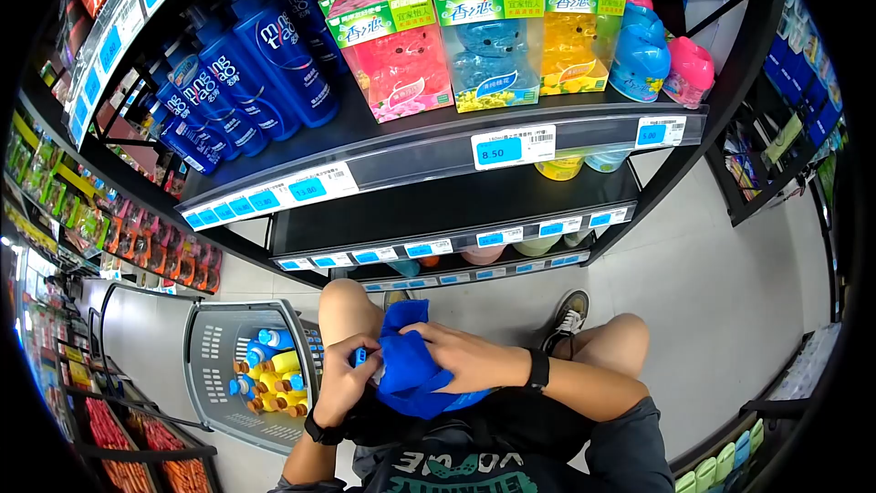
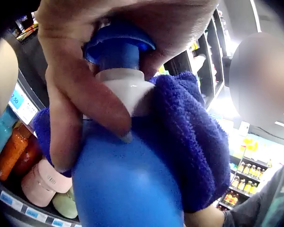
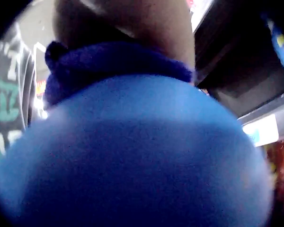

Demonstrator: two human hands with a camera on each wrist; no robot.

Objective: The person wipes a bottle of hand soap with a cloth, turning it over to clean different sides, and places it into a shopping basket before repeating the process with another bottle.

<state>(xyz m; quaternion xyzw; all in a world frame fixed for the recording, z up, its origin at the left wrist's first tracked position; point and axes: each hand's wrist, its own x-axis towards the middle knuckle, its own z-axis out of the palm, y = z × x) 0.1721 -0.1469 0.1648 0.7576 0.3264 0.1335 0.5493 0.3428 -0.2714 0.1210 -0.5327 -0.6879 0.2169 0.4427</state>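
Note:
A blue pump bottle [image 2: 128,184] with a white collar [image 2: 130,92] and a blue pump top [image 2: 118,49] is held over the person's lap. The left hand [image 1: 341,382] grips it at the neck, its fingers curled round the collar just under the top. A blue terry cloth [image 1: 407,367] wraps the side of the bottle and hides most of it in the head view. Over the cloth, the right hand [image 1: 476,358] holds it against the bottle. The right wrist view shows the bottle's smooth blue surface [image 3: 142,156] filling the frame, with cloth above it.
A grey basket [image 1: 203,402] holding several yellow and blue bottles [image 1: 278,374] stands on the floor at left. Ahead is a black shelf [image 1: 392,164] bearing dark blue pump bottles [image 1: 274,46], boxed figures [image 1: 493,46] and small pink and blue containers [image 1: 639,55].

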